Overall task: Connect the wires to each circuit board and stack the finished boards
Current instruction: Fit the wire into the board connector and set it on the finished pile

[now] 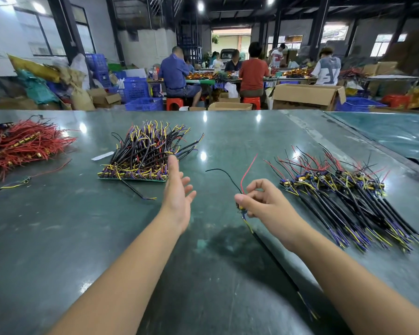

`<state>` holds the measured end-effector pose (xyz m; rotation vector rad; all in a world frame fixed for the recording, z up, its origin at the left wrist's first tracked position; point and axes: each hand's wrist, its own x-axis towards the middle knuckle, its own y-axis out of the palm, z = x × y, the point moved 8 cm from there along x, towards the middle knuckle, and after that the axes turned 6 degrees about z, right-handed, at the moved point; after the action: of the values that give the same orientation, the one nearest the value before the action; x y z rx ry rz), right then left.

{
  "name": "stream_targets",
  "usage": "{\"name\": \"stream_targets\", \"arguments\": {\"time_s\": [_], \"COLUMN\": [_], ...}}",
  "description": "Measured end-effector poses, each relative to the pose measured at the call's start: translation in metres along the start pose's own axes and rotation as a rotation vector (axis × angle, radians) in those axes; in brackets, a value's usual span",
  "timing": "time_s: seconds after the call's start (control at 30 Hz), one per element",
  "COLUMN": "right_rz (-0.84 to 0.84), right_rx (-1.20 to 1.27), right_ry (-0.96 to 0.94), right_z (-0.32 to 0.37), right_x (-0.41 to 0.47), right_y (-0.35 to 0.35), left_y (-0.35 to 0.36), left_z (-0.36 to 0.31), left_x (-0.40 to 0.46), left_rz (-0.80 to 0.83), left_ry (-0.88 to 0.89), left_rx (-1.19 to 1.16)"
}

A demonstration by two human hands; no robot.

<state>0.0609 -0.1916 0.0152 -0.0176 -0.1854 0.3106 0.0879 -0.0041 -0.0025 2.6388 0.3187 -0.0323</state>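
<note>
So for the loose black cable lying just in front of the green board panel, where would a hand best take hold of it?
Judging by its pose, at the near end of the loose cable, where the black sheath stops and the coloured tips fan out. It lies flat on the table, clear of the panel, so pinching from above with the open left hand, which is nearest, seems easiest.

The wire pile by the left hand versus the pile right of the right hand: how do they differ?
The left pile stands bristling upward on a green panel; the right pile lies flat on the table. Left shows mostly black, purple and yellow ends; right adds thin red leads fanning away. Both carry black sheathed cables.
</note>
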Motion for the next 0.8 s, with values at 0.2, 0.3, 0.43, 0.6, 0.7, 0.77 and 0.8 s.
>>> {"name": "stream_targets", "arguments": {"time_s": [0.2,0.3,0.43,0.6,0.7,0.77,0.8], "right_rz": [0.033,0.106,0.104,0.192,0.306,0.35,0.357], "right_rx": [-0.032,-0.011,-0.072,-0.135,-0.198,-0.256,-0.271], "right_ry": [0.045,0.058,0.062,0.094,0.147,0.162,0.165], "right_z": [-0.01,-0.012,-0.006,-0.003,-0.009,-0.012,-0.013], "right_x": [0.002,0.001,0.001,-0.003,-0.009,-0.011,-0.011], "right_y": [0.003,0.011,0.009,0.011,0.02,0.024,0.025], "left_y": [0.05,0.055,0.053,0.039,0.024,0.024,0.026], "left_z": [0.027,0.024,0.016,0.005,-0.005,0.0,0.006], "left_x": [-0.028,-0.034,-0.033,-0.022,-0.012,-0.012,-0.013], "left_rz": [0.51,0.577,0.53,0.354,0.286,0.365,0.418], "left_ry": [-0.095,0.022,0.088,0.092,0.083,-0.006,-0.07], "left_rx": [0.348,0.456,0.408,0.247,0.154,0.182,0.236]}}
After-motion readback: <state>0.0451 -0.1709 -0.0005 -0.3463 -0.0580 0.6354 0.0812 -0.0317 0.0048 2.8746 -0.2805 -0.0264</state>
